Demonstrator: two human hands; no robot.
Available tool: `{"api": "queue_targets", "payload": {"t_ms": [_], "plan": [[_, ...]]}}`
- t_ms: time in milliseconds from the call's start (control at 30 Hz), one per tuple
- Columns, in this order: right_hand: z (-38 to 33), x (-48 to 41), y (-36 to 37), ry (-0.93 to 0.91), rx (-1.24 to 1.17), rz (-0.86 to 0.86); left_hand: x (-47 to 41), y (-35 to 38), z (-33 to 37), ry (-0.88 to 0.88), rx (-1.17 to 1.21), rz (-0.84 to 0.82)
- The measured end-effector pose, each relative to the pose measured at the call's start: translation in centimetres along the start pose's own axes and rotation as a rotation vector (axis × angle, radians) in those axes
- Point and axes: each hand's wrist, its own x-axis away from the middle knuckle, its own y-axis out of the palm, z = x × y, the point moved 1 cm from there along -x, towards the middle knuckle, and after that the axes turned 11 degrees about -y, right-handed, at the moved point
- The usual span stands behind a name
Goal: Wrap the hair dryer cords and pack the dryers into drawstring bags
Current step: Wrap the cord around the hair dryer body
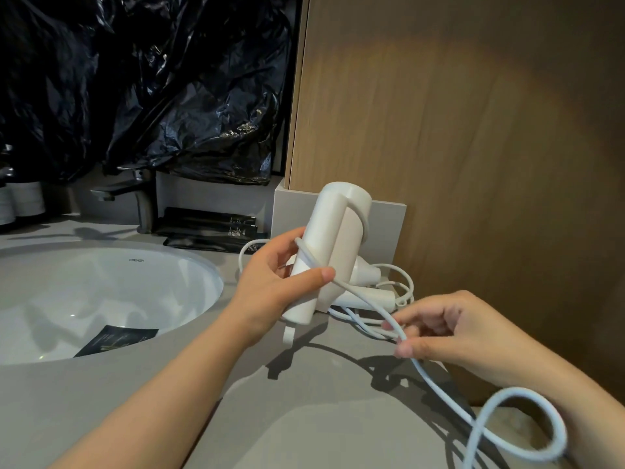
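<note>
Okay, left hand (270, 287) grips the hair dryer (334, 228) above the bench (304, 418), long axis near-vertical, thumb pinning the cord (439, 389). Right hand (449, 330) pinches that cord lower right, nearer me. I'd wind up-left around the body.

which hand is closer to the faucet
Left. The left hand grips the hair dryer just right of the faucet; the right hand pinches the cord farther right, by the wood panel.
</note>
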Motion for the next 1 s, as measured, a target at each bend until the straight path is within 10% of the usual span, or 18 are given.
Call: {"api": "queue_targets", "payload": {"t_ms": [267,467,1000], "plan": [[-0.4,-4.1,0.9,0.134,0.836,0.083,0.3,0.6,0.0,-0.014,0.075,-0.088],[2.1,-3.4,3.6,-0.119,0.227,0.462,0.3,-0.2,0.8,-0.006,0.195,-0.043],[2.4,-4.3,3.1,0.052,-0.344,0.532,0.7,0.3,0.8,-0.192,0.141,-0.234]]}}
